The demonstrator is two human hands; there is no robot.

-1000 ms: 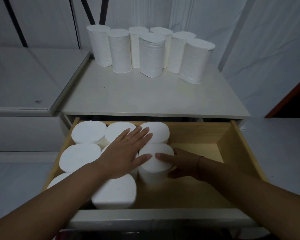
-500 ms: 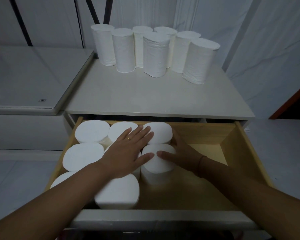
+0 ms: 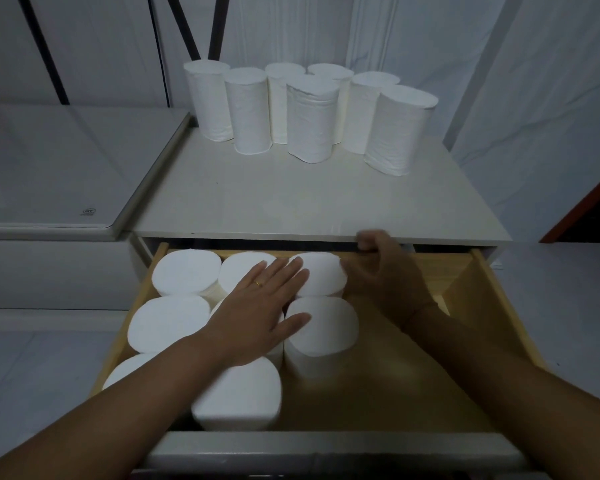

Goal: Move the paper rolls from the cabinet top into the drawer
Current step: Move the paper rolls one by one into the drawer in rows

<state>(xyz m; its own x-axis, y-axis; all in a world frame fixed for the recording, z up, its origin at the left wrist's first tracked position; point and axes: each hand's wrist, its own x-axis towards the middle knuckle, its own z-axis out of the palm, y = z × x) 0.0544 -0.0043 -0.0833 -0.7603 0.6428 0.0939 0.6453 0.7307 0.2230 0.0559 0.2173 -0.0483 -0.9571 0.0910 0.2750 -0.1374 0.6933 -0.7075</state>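
Our left hand [image 3: 257, 310] lies flat, fingers straight, on the tops of the rolls [image 3: 323, 327] standing in the drawer [image 3: 499, 306]. Our right hand [image 3: 381, 278] hangs loosely curled and empty, just beside the back roll [image 3: 323, 275]. Seven other rolls [image 3: 312, 123] stand on the cabinet top [image 3: 291, 202].

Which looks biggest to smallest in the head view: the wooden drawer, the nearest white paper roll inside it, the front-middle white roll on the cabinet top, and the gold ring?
1. Light wooden drawer
2-3. Nearest white paper roll and front-middle cabinet-top roll: alike, nearness makes it unsure
4. Gold ring
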